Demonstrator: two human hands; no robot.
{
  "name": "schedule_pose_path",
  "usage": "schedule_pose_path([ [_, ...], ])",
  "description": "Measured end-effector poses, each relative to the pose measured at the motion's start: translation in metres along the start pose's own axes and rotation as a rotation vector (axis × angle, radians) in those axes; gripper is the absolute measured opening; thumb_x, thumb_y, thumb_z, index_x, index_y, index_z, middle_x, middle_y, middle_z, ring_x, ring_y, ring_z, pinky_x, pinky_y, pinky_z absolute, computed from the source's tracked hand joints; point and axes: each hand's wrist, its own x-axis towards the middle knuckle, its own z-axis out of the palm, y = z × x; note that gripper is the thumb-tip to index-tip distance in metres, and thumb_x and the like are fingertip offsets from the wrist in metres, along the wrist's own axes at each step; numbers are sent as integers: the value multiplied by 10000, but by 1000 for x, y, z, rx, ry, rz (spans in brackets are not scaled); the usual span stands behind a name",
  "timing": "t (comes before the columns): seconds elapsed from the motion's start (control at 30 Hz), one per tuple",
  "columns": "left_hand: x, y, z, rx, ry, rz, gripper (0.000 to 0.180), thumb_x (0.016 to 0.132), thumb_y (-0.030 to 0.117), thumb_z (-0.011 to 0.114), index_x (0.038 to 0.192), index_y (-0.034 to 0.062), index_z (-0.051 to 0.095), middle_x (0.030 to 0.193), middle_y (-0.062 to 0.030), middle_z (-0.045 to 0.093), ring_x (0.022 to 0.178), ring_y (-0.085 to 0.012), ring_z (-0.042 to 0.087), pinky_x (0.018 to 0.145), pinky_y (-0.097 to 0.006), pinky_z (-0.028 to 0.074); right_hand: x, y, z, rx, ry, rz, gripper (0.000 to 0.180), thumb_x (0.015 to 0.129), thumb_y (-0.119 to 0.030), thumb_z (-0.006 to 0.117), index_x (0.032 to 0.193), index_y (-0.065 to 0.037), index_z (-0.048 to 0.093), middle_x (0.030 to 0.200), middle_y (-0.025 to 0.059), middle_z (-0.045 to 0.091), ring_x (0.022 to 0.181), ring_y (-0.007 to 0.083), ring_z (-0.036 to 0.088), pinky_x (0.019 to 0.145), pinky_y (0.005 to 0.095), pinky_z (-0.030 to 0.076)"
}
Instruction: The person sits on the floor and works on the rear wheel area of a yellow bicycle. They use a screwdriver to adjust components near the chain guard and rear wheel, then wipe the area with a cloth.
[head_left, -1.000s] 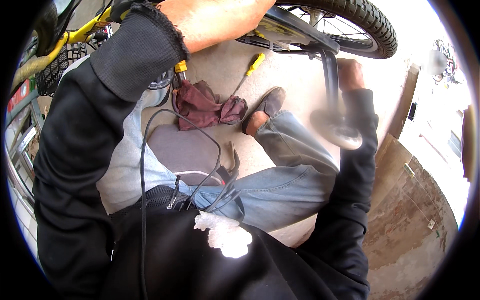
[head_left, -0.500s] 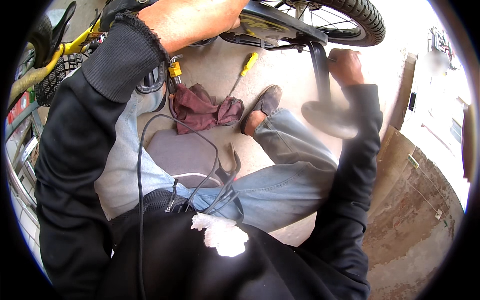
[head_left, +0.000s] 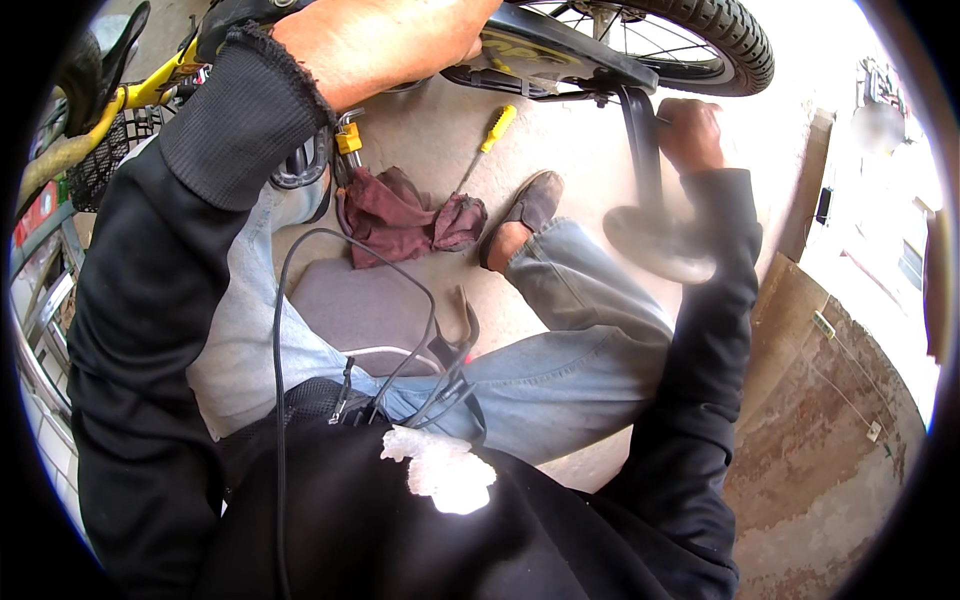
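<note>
Up top, right hand [head_left: 690, 135] grips the crank arm [head_left: 640, 130]; left hand [head_left: 390, 40] rests on the bicycle frame [head_left: 540, 50].

I see a yellow decal [head_left: 525, 50] on the dark bike frame [head_left: 560, 45] at the top, and a red label [head_left: 38, 212] at the left rim, too small to make out.

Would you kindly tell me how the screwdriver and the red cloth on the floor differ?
The screwdriver is thin, straight and rigid, with a yellow handle; the cloth is dark red, soft and crumpled into a heap. The screwdriver is much narrower than the cloth. Both lie on the concrete floor near the person's shoe, untouched by either hand.
</note>
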Motion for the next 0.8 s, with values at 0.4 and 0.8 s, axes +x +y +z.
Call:
schedule_pose_path([
  [0.4,3,-3,7,20,-6,20,242,677,210,776,680,-12,680,683,-199,654,688,-367,673,653,-435,543,11,8,14,-39,29,4,216,728,-317,739,757,-103,742,678,139,669,673,307,672,695,393,539],
  [0.8,9,-6,0,18,-92,44,251,680,209,762,663,-19,658,678,-198,644,682,-380,657,632,-442,527,28,49,73,465,-47,126,248,759,-284,728,943,-120,761,854,112,725,805,274,703,779,370,544],
])
